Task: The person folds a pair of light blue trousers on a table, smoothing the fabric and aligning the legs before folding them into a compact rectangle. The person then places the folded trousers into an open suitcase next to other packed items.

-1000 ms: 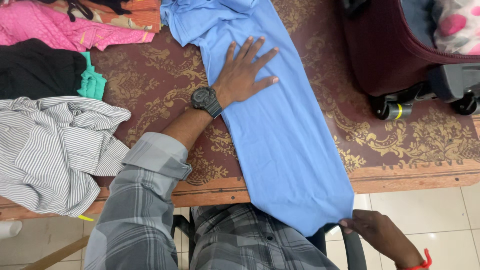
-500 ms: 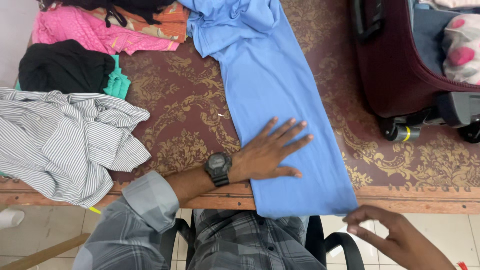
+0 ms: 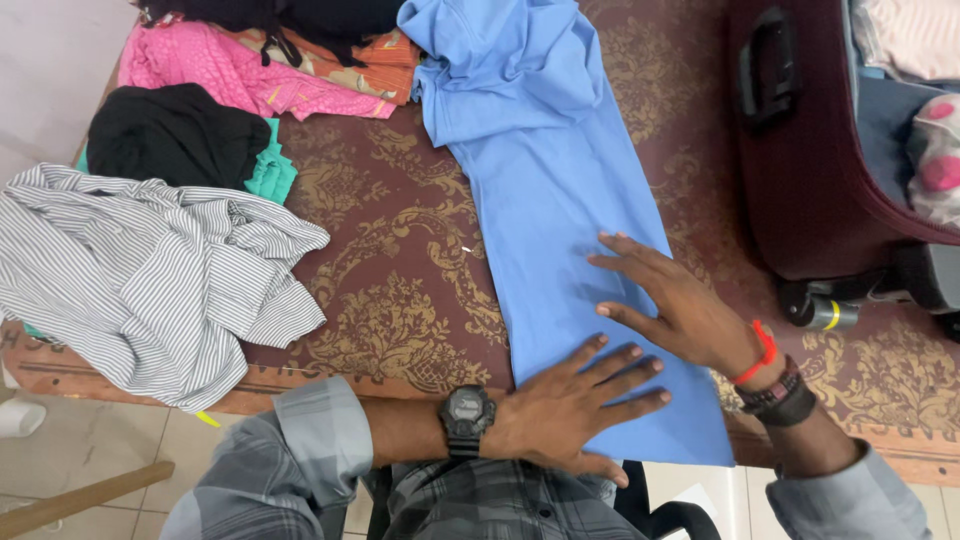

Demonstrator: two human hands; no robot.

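Head view. A long blue garment, folded into a narrow strip, lies flat on the table, which is covered by a dark red cloth with gold ornament. The strip runs from the far edge of the table, where its upper part is bunched, to the near edge, where its lower end overhangs slightly.

The left hand lies palm down on the near end of the blue garment, fingers spread and flat; its grip is apart, clamped on nothing. A black wristwatch sits on this wrist, just left of the garment's edge, above a rolled grey checked sleeve.

The right hand rests palm down on the garment's right side, just beyond the left hand, fingers splayed and pointing left; its grip is likewise apart, pressing only. A red band and dark bands circle this wrist.

Left of the blue garment, well apart, lies a crumpled grey striped shirt. Beyond it are a black garment on a green one, and a pink garment at the far edge. Right of the blue garment stands an open maroon suitcase with wheels toward the near edge.
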